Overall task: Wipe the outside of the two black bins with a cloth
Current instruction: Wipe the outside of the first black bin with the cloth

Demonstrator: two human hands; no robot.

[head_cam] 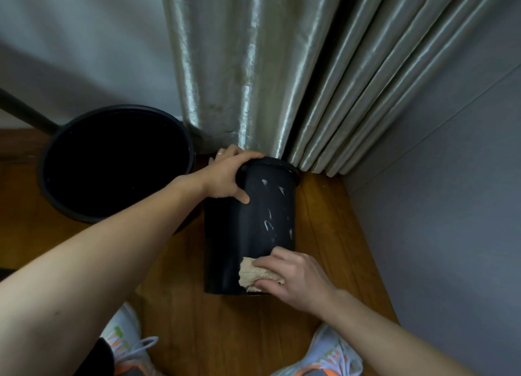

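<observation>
Most of the beige cloth point(258, 275) is hidden under the right hand point(293, 277). The left hand point(225, 178) covers the near bin point(253, 229) rim's left side. Both shoes point(329, 356) are cut off by the bottom edge.

Both arms reach forward, left hand point(227, 178) and right hand point(293, 277) curled in grip.

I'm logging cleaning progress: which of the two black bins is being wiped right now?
The narrower bin nearest the curtain corner: the left hand grips its rim and the right hand presses a beige cloth to its side. The wider bin stands untouched.
</observation>
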